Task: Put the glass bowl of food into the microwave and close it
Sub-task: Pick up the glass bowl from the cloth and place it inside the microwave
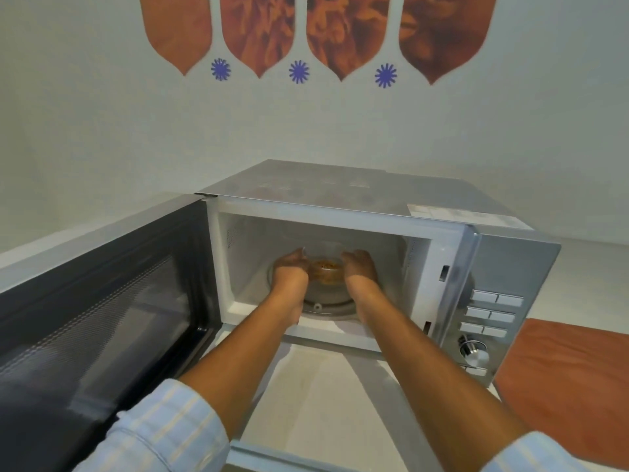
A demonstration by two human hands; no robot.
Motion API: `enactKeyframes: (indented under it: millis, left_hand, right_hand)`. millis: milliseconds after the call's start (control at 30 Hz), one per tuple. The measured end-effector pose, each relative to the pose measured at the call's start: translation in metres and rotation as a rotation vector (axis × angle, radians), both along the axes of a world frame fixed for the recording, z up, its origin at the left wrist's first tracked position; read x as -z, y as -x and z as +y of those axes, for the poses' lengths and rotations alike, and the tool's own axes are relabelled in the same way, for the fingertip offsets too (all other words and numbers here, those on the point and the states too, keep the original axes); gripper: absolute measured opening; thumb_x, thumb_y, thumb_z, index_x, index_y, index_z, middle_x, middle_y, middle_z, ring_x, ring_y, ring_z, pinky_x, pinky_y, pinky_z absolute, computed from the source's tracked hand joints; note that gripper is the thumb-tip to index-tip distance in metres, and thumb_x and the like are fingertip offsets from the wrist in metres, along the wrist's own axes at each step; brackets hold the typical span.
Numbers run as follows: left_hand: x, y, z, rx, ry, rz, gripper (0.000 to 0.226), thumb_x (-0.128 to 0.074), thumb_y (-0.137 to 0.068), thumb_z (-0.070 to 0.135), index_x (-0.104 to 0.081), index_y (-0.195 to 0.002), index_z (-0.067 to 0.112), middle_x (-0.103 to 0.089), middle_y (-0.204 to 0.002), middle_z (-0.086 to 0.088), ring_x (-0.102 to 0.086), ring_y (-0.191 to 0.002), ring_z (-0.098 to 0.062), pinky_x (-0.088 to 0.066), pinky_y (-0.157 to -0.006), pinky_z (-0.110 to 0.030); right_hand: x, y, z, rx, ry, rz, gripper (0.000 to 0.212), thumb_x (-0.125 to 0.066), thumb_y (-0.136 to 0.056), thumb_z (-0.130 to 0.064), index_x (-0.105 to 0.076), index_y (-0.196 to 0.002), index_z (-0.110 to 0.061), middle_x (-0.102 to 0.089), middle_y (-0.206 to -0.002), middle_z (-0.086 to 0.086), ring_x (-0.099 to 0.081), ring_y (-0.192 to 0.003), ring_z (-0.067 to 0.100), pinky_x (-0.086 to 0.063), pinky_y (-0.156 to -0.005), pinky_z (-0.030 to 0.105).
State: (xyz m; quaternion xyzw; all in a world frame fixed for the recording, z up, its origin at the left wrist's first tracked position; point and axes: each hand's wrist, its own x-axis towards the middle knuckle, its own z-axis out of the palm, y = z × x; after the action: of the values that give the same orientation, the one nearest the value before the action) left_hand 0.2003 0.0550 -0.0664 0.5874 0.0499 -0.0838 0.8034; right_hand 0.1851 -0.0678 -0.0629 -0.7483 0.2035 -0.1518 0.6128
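A silver microwave (360, 195) stands on the white counter with its door (102, 311) swung wide open to the left. Both my arms reach into its white cavity. The glass bowl of food (326, 269), holding brownish-orange food, sits over the glass turntable (326, 306) in the middle of the cavity. My left hand (289, 269) cups the bowl's left side and my right hand (360, 267) cups its right side. I cannot tell whether the bowl rests on the turntable or hangs just above it.
The control panel (490, 315) with several buttons and a knob fills the microwave's right front. An orange mat (565, 386) lies on the counter to the right. The white counter (316, 403) runs below the cavity. A wall with orange decals rises behind.
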Motion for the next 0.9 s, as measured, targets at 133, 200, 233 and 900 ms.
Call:
enactKeyframes:
  millis: [133,200,233,900]
  left_hand:
    - [0.010,-0.021,-0.004,-0.019,-0.024,0.011,0.045,-0.051,-0.107,0.005,-0.059,-0.151,0.012,-0.065,-0.149,-0.016,-0.061,-0.136,-0.041,-0.049,-0.118,-0.049]
    - [0.012,-0.027,-0.005,-0.035,-0.034,0.017,0.044,-0.051,-0.107,0.009,-0.060,-0.150,0.015,-0.066,-0.147,-0.014,-0.062,-0.135,-0.039,-0.049,-0.118,-0.050]
    - [0.012,-0.030,-0.005,-0.043,-0.036,0.015,0.043,-0.052,-0.108,0.012,-0.061,-0.149,0.016,-0.067,-0.145,-0.013,-0.064,-0.133,-0.038,-0.050,-0.117,-0.049]
    - [0.011,-0.012,-0.002,-0.061,-0.155,-0.059,0.049,-0.045,-0.110,0.023,-0.047,-0.158,0.015,-0.054,-0.160,-0.014,-0.052,-0.145,-0.038,-0.044,-0.117,-0.046]
  right_hand:
    - [0.006,-0.016,-0.006,-0.022,0.038,0.012,0.056,-0.046,-0.101,-0.036,-0.042,-0.153,-0.015,-0.053,-0.150,0.013,-0.057,-0.121,0.032,-0.042,-0.090,0.035]
    - [0.008,-0.020,-0.007,-0.032,0.031,0.007,0.057,-0.046,-0.100,-0.036,-0.043,-0.152,-0.014,-0.054,-0.150,0.014,-0.056,-0.127,0.035,-0.046,-0.097,0.040]
    - [0.008,-0.022,-0.007,-0.035,0.027,0.006,0.057,-0.046,-0.099,-0.036,-0.044,-0.151,-0.013,-0.054,-0.149,0.014,-0.056,-0.127,0.035,-0.046,-0.099,0.041]
    - [0.001,-0.001,-0.008,0.028,0.058,-0.024,0.069,-0.043,-0.104,-0.028,-0.014,-0.167,-0.025,-0.036,-0.167,0.009,-0.060,-0.122,0.032,-0.049,-0.087,0.034]
